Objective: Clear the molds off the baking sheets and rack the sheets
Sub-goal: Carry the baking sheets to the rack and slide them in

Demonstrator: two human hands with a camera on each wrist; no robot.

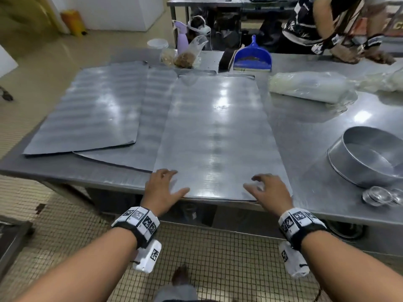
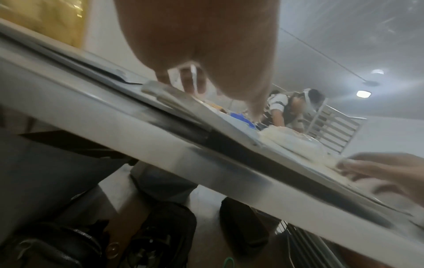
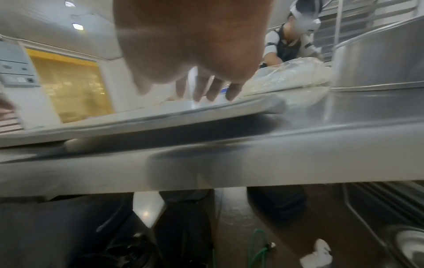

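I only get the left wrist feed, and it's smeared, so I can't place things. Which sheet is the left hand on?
Observer: The left hand rests on the near edge of the rightmost baking sheet, by its left corner.
Operator: And the other hand?
Observer: The right hand rests on that same edge, fingers spread, towards the right corner.
Operator: Any molds on that sheet?
Observer: None. The small clear molds sit on the table beside the round pan.
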